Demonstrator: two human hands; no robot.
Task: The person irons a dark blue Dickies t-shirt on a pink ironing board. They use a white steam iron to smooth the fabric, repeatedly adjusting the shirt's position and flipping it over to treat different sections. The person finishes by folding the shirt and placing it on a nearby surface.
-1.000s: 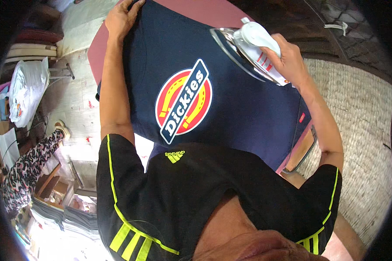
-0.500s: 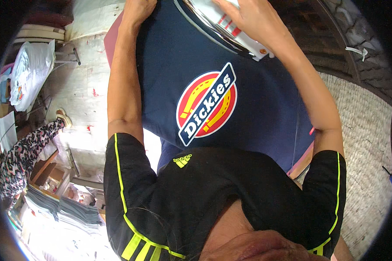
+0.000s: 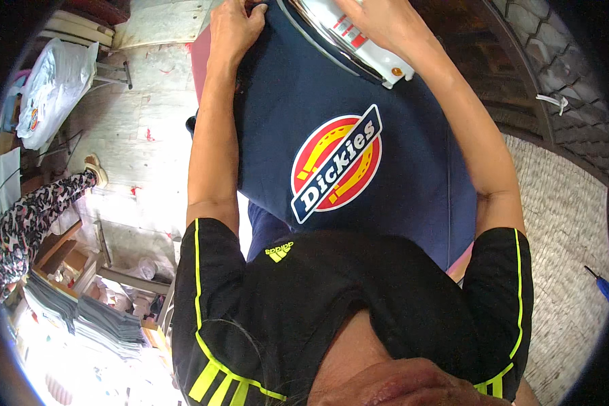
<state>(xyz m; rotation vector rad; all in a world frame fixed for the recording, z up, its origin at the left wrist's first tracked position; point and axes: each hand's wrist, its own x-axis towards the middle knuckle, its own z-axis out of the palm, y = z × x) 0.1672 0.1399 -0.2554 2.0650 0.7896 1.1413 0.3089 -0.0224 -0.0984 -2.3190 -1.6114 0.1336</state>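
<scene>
A navy garment (image 3: pixel 413 142) with a large red, yellow and white printed emblem (image 3: pixel 337 164) lies spread in front of me. My right hand (image 3: pixel 389 24) is closed around the top of a clothes iron (image 3: pixel 328 17), whose handle is mostly hidden. White and chrome, with red marks on its side, the iron sits on the cloth beyond the emblem, cut off by the upper edge. At the garment's far left edge, my left hand (image 3: pixel 235 30) has its thumb and fingers curled together at the cloth. Its fingertips are partly out of the picture.
A pink surface (image 3: pixel 201 61) shows under the garment's left side. To the left are a plastic-wrapped bundle (image 3: pixel 55 88), a person's patterned trouser leg (image 3: pixel 40 210) and stacks of dark sheets (image 3: pixel 108 321). On the right stands a dark metal lattice gate (image 3: pixel 548 88); a blue umbrella-like object (image 3: pixel 603 289) lies nearby.
The iron and my right hand have shifted left relative to the emblem. My left hand shows lower in the picture, its fingers now partly visible. The whole view has shifted slightly.
</scene>
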